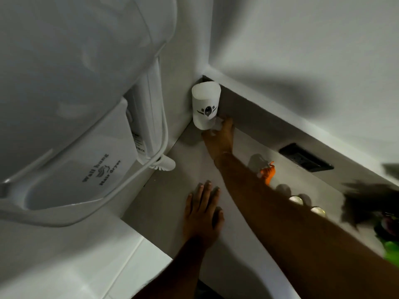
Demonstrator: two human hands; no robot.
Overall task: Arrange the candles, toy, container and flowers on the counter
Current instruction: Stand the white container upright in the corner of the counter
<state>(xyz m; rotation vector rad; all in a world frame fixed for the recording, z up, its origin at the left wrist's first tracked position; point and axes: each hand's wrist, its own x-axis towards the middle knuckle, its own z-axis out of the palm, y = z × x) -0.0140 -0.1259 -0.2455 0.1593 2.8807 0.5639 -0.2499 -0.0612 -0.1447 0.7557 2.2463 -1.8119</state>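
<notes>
The right hand (219,137) is gripping the base of the white container (206,104) at the counter's (172,201) far corner; the left hand (203,214) is lying flat, fingers spread, holding nothing. Setting it well likely means easing it down upright, logo facing out; the orange toy (268,172) and candles (296,200) are waiting along the back edge.
</notes>
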